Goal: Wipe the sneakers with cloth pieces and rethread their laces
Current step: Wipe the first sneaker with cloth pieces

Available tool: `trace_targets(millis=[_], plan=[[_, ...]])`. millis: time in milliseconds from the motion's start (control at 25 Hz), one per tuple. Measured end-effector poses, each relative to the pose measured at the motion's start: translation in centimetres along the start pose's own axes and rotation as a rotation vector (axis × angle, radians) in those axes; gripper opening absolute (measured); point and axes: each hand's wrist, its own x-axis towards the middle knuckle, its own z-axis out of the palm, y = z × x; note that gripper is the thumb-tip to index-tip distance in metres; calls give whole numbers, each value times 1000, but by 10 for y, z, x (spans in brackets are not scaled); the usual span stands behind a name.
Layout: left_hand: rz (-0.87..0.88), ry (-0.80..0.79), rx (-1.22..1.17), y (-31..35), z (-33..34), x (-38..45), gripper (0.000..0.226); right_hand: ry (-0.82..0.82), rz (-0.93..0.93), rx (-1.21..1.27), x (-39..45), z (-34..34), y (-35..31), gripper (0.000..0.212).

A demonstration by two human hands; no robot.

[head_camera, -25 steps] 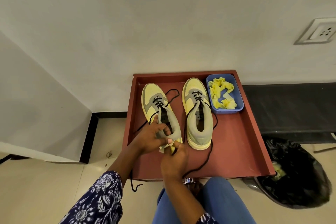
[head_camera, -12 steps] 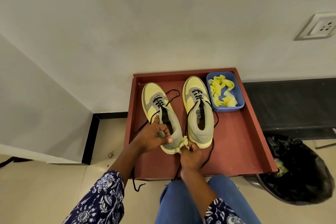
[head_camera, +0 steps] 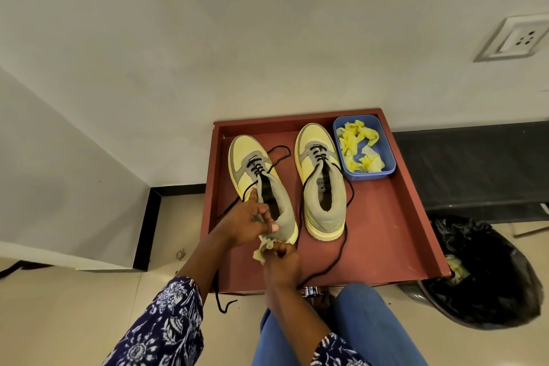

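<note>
left grip point(head_camera: 248, 224) clamped on left sneaker point(head_camera: 261, 184) heel at frame centre, right grip point(head_camera: 280, 258) closed on yellow cloth piece point(head_camera: 263, 249) just below

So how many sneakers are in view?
2, both on the red tray: the left sneaker gripped by the left hand, the right sneaker beside the blue tub.
</note>
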Motion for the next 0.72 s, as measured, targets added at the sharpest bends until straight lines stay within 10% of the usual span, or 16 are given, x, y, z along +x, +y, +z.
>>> trace_targets(millis=[720], plan=[[-16,-7,-163,-12,2,7,26,181,-189,-58,0,14,-7,29]])
